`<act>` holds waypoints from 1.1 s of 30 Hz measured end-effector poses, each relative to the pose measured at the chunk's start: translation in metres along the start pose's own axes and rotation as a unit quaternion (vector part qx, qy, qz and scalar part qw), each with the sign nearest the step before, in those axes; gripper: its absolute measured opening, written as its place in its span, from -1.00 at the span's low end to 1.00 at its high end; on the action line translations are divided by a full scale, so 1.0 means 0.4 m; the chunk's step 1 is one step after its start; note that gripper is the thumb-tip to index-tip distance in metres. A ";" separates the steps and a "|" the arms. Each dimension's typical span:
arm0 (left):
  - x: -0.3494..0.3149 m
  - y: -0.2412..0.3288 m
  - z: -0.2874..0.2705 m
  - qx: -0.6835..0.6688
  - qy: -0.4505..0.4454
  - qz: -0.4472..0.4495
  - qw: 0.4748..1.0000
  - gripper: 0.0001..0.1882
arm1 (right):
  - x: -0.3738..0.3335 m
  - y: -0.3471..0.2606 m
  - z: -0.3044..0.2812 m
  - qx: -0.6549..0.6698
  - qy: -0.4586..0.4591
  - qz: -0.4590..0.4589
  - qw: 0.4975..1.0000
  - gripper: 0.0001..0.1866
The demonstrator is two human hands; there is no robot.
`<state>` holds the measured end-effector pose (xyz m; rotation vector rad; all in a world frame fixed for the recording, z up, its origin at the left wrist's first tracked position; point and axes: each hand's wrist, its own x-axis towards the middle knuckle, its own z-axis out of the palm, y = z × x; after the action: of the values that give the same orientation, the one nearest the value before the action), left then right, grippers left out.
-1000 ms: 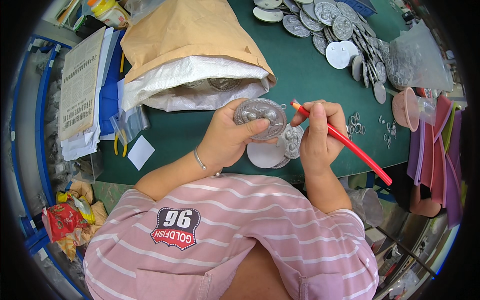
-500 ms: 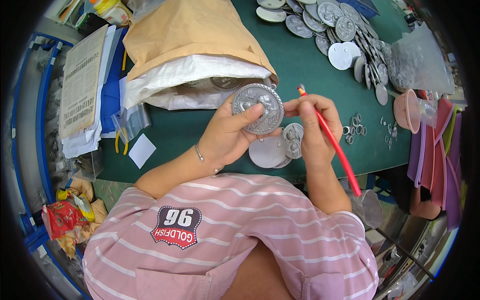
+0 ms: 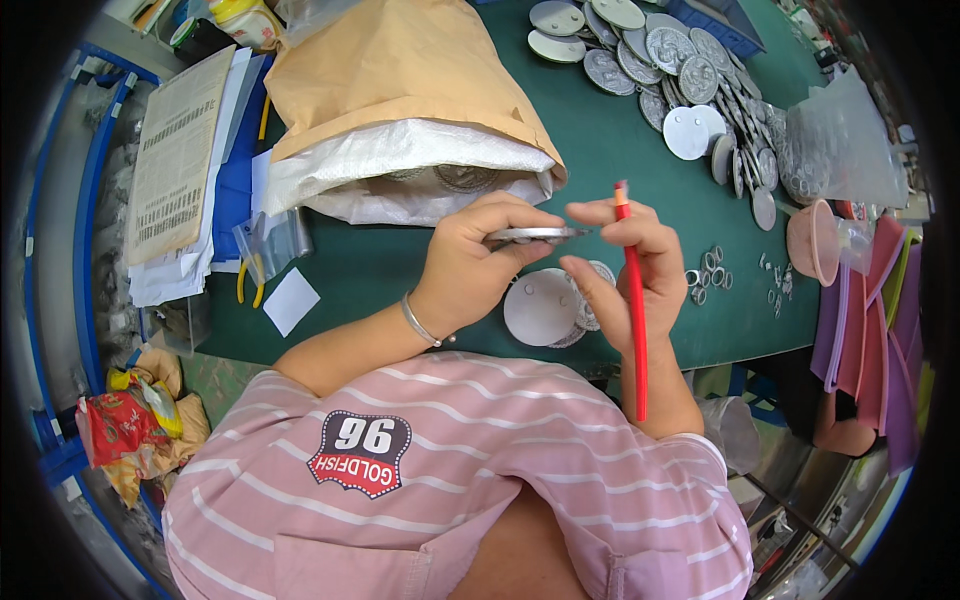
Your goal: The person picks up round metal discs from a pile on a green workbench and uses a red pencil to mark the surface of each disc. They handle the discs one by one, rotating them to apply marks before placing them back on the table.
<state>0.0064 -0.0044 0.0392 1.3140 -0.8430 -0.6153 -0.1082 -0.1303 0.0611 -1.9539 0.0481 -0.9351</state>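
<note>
My left hand (image 3: 478, 258) pinches a round silver-grey medallion (image 3: 535, 235), turned edge-on so its faces hardly show. Facing it from the right, my right hand (image 3: 645, 255) holds a long red pen-like stick (image 3: 637, 330) with a pale tip upright between its fingers. Its thumb and forefinger are spread close to the medallion's right end; I cannot tell whether they touch it. Just below the hands, a smooth grey disc (image 3: 540, 310) with small studs lies on the green table, overlapping other medallions (image 3: 598, 285) that my right hand partly hides.
A brown paper sack (image 3: 400, 75) with white lining lies open toward me, medallions inside. Many medallions (image 3: 690, 80) are heaped at the far right, near a clear bag (image 3: 840, 135) and pink cup (image 3: 813, 240). Small rings (image 3: 710, 272) lie right; papers (image 3: 180, 160) stand left.
The medallion has tilted from showing its embossed face to edge-on. My right thumb and forefinger have opened apart, and the red stick has swung from slanted to nearly upright.
</note>
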 end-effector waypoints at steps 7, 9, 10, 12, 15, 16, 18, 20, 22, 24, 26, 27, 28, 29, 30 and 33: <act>0.006 0.023 0.007 0.009 -0.018 -0.061 0.998 -0.77 | -0.036 0.033 0.004 0.105 0.024 0.063 0.992 -0.70; 0.005 -0.009 -0.011 -0.024 -0.011 -0.062 0.998 -0.77 | -0.039 0.034 0.003 0.193 0.065 0.105 0.973 -0.71; 0.006 -0.016 -0.020 -0.043 -0.010 -0.063 0.997 -0.77 | -0.038 0.031 -0.002 0.211 0.073 0.129 0.966 -0.71; 0.006 -0.008 -0.029 0.027 -0.004 0.011 1.000 -0.77 | -0.036 0.025 -0.011 0.245 0.090 0.177 0.949 -0.70; 0.004 0.001 -0.026 0.077 0.017 0.085 0.993 -0.77 | -0.030 0.031 -0.018 0.228 0.062 0.159 0.959 -0.69; 0.004 0.004 -0.026 0.091 0.023 0.104 0.990 -0.77 | -0.030 0.033 -0.017 0.212 0.057 0.156 0.963 -0.69; 0.005 0.014 -0.025 0.116 0.026 0.130 0.984 -0.77 | -0.025 0.028 -0.011 0.194 0.030 0.133 0.972 -0.68; 0.002 0.030 -0.022 0.141 0.019 0.142 0.980 -0.77 | -0.024 0.026 -0.007 0.167 0.012 0.127 0.978 -0.67; 0.005 0.031 -0.016 0.145 0.033 0.146 0.978 -0.79 | -0.024 0.027 -0.006 0.132 0.000 0.138 0.982 -0.66; 0.007 0.031 -0.016 0.154 0.037 0.149 0.976 -0.80 | -0.022 0.024 0.000 0.111 0.001 0.154 0.982 -0.69; 0.007 0.027 -0.017 0.169 0.031 0.150 0.974 -0.80 | -0.014 0.011 0.015 0.117 0.013 0.163 0.980 -0.71; 0.006 0.029 -0.016 0.156 0.028 0.134 0.978 -0.80 | -0.019 0.019 0.013 0.134 0.006 0.148 0.980 -0.71; 0.005 0.033 -0.015 0.141 0.025 0.118 0.983 -0.80 | -0.030 0.032 0.007 0.150 -0.001 0.133 0.980 -0.71; 0.005 0.036 -0.014 0.126 0.022 0.102 0.987 -0.79 | -0.038 0.043 0.003 0.165 -0.008 0.118 0.979 -0.71; 0.010 0.038 -0.015 0.122 0.005 0.099 0.988 -0.77 | -0.041 0.050 0.000 0.205 0.009 0.124 0.971 -0.71; 0.020 0.026 -0.020 0.087 -0.033 0.051 0.994 -0.73 | -0.043 0.061 -0.006 0.288 0.056 0.135 0.947 -0.67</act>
<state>0.0168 -0.0042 0.0503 1.4043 -1.0299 -0.5163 -0.1139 -0.1391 0.0328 -1.3152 0.0939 -0.7674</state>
